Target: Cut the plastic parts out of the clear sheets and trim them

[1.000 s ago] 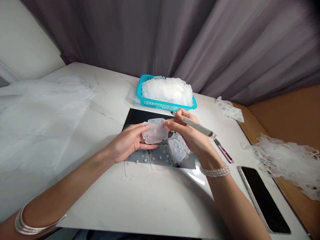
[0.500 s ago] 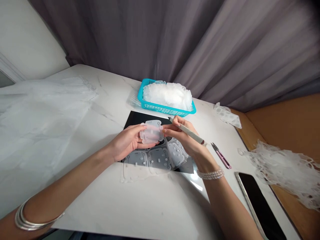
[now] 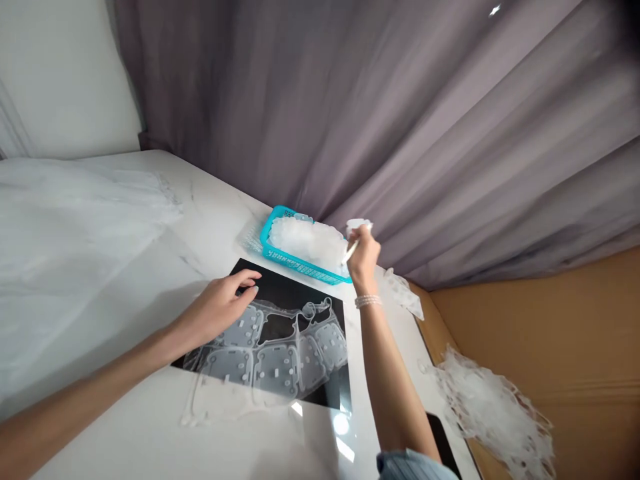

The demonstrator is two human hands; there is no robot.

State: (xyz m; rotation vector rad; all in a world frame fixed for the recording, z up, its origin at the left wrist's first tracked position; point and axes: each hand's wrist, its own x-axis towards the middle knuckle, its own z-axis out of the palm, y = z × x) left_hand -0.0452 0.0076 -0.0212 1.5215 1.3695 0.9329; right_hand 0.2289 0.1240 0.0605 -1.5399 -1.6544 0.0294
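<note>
Across the marble table [image 3: 125, 427], a black sheet [image 3: 285, 287] is lying under a translucent moulded plastic sheet [image 3: 270, 370], its rounded panels dotted with small raised tabs. The left hand [image 3: 217, 310] is resting open on the black sheet, fingers loosely spread. Just beside the teal basket [image 3: 295, 262], the raised right hand [image 3: 363, 257] is closing narrowly around a pale pen-shaped tool [image 3: 350, 251] and a small translucent piece [image 3: 359, 225].

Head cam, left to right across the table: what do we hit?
White film → left hand → blue basket → right hand gripping white tool → plastic scrap
</note>
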